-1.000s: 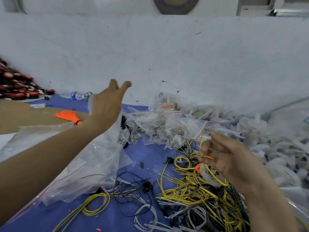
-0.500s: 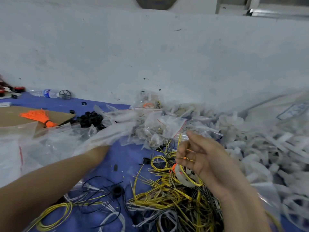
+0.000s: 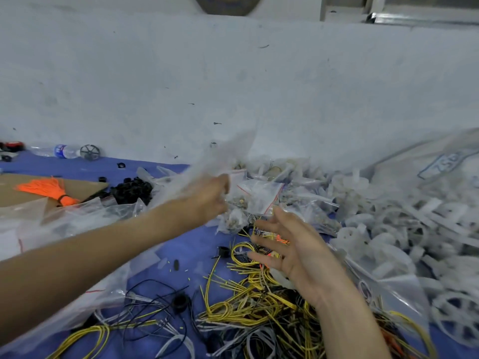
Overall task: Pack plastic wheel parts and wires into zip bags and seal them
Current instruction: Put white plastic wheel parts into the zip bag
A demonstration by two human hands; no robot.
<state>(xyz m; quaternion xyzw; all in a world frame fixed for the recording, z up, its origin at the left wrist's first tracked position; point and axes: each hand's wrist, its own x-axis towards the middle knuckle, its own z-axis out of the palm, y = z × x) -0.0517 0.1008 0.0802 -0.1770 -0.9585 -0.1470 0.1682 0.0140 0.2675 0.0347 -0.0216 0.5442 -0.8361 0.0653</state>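
Here the left hand (image 3: 210,198), motion-blurred, grips a clear plastic zip bag (image 3: 230,154) raised above a heap of small filled bags (image 3: 261,193). The right hand (image 3: 295,252) hovers with fingers spread, holding nothing, over tangled yellow wires (image 3: 241,309) on the blue table cover (image 3: 191,247). White plastic wheel parts (image 3: 388,229) lie piled at right.

Two bare forearms are showing, the left forearm (image 3: 103,250) and the right forearm (image 3: 344,320) each running uncovered up to the wrist. The left hand (image 3: 207,200) is appearing smeared by blur, its outline going soft, while the right hand (image 3: 293,250) is showing sharper, with slim fingers (image 3: 267,258) and a lightly creased palm.
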